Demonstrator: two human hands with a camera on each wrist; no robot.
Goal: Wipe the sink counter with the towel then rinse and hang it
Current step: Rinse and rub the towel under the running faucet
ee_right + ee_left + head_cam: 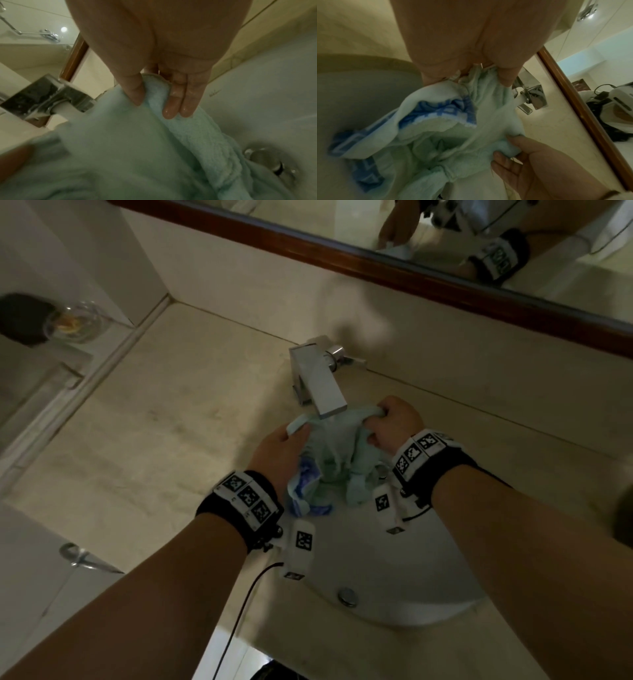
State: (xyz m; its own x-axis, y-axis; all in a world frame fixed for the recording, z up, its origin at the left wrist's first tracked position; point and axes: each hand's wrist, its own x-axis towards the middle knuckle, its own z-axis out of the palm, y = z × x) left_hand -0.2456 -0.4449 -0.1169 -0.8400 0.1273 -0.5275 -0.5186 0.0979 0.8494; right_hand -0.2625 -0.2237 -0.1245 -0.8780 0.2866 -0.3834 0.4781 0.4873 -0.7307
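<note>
A pale green towel (337, 453) with a blue patterned end hangs bunched over the white sink basin (428, 570), right under the chrome tap spout (322, 385). Water runs from the tap (529, 97) onto the cloth. My left hand (284, 450) grips the towel's left edge, and my right hand (394, 422) grips its right edge between thumb and wet fingers (178, 102). The towel (120, 142) fills the right wrist view, with the drain (271, 162) beside it. In the left wrist view the towel's blue border (436, 112) droops below my hand (471, 65).
A beige stone counter (171, 422) surrounds the basin. A wood-framed mirror (411, 268) runs along the back wall. A glass bowl (73, 321) sits on a ledge at the far left. The drain plug (347, 595) shows in the basin near me. A black cable (239, 611) hangs from my left wrist.
</note>
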